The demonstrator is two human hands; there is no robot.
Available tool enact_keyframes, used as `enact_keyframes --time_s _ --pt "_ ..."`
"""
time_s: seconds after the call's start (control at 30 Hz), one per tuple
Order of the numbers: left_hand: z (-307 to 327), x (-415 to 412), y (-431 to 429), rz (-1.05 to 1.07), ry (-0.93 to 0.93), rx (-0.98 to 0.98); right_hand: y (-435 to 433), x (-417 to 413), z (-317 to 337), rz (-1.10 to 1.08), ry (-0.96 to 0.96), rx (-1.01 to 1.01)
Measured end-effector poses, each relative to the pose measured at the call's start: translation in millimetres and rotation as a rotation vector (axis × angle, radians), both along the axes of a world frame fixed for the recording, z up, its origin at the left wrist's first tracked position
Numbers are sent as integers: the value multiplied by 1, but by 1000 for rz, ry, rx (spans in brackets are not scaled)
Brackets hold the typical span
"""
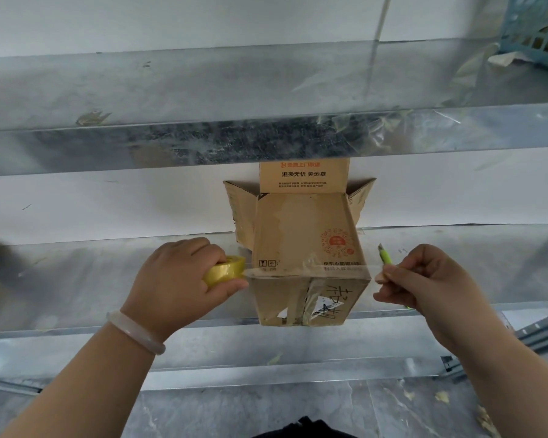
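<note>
A brown cardboard box (304, 241) lies on its side on a metal shelf (76, 273), its flaps spread open toward the wall. My left hand (178, 279) grips a yellowish roll of clear tape (223, 271) at the box's left edge. A strip of clear tape (310, 270) runs from the roll across the box's near edge. My right hand (424, 279) pinches the strip's free end at the box's right side and also holds a green utility knife (385, 256), blade end pointing up.
An upper metal shelf (203, 90) hangs above the box, with a blue plastic basket (538, 30) at its far right. Grey metal rails (541, 330) lie at the lower right. Scraps of tape litter the grey floor (393, 406).
</note>
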State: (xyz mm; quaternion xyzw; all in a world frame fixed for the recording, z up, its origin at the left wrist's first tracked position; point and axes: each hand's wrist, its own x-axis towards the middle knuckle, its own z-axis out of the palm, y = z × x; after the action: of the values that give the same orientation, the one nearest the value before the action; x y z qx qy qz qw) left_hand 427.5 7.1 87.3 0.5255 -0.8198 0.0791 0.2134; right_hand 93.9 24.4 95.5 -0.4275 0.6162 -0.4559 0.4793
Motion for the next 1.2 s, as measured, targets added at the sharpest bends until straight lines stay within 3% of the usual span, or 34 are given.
enact_keyframes --time_s 0.43,0.77,0.93,1.0,1.1,1.2 --pt "-6 -4 -9 9 -7 101 -5 1 -20 33 -51 71" --pt "-7 -9 -14 17 -10 190 -7 1 -35 12 -249 236" --pt "-10 -10 -14 16 4 218 -10 9 -65 51 -721 379" --pt "-9 -9 -15 13 2 223 -9 11 -73 27 -769 410" --pt "-9 -8 -14 12 12 228 -6 7 -76 -66 -464 296" --pt "-10 -8 -14 15 8 240 -4 3 -65 -166 126 -164"
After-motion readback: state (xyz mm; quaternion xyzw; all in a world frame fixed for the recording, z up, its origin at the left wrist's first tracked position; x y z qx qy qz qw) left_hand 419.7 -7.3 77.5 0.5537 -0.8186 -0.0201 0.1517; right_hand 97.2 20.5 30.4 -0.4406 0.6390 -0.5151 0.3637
